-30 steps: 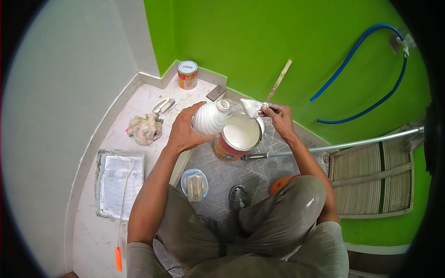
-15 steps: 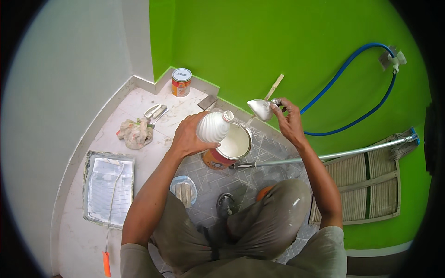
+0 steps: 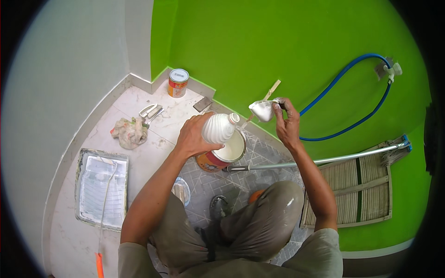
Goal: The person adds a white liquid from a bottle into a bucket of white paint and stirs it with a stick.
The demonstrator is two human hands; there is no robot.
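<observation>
Gripping a white bottle above an open paint can, the left hand could slip if it's wet. The right hand pinches a white cup, maybe a funnel; tilting it could cause drips.

The bottle is white, the wall green, the hose blue, the floor grey with pale crossing lines.

short grey-green sleeves; olive-grey trousers with white smear; dark shoe.
</observation>
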